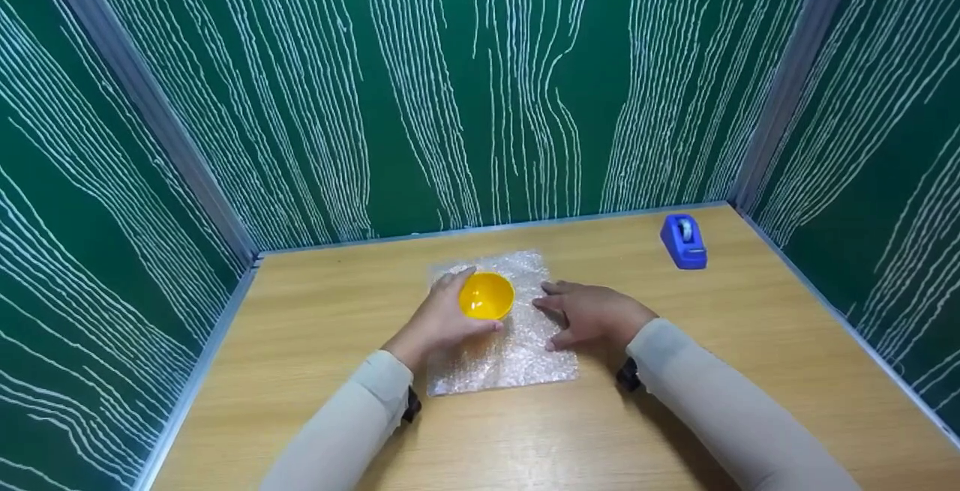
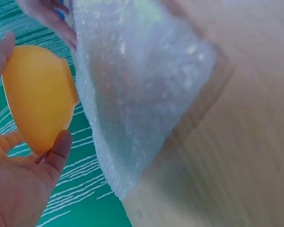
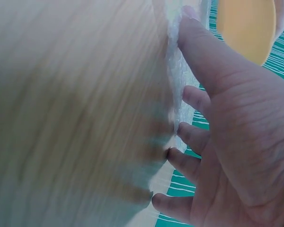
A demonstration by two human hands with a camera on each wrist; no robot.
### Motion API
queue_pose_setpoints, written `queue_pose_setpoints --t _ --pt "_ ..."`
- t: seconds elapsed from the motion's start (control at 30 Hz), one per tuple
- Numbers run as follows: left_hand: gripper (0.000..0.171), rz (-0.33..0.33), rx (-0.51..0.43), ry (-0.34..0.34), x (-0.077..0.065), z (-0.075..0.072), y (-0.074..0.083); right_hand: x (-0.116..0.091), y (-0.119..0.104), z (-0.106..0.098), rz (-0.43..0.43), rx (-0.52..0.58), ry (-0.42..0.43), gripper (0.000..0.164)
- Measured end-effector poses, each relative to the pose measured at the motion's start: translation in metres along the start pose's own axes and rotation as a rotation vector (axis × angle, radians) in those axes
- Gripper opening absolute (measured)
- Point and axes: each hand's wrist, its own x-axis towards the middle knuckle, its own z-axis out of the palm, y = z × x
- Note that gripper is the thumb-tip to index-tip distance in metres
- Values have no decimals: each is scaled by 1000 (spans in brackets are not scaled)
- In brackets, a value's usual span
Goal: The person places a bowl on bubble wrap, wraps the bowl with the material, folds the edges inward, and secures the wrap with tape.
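A yellow bowl (image 1: 487, 297) is gripped by my left hand (image 1: 445, 316), thumb on the near side and fingers on the far side of its rim. Its mouth faces up in the head view. Under it lies a sheet of bubble wrap (image 1: 517, 360). In the left wrist view the bowl's foot is very close to the bubble wrap (image 2: 132, 85); I cannot tell whether they touch. My right hand (image 1: 600, 315) is at the sheet's right edge, fingers spread and slightly bent. In the right wrist view its fingertips (image 3: 187, 94) rest at the wrap's edge.
A blue tape dispenser (image 1: 684, 241) stands at the back right of the wooden table (image 1: 315, 341). Green panels (image 1: 420, 101) with white wavy lines rise along the back and both sides, joined by grey metal posts (image 1: 787, 71).
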Motion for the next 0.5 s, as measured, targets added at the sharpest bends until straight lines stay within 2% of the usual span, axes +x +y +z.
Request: queue_pose_setpoints --t 0.23,0.5 --pt "118 -28 -11 -29 -2 8 1 -1 -1 -1 -13 0 -8 90" --pt "116 5 -1 -40 -1 13 -1 0 0 -1 -1 0 -9 89"
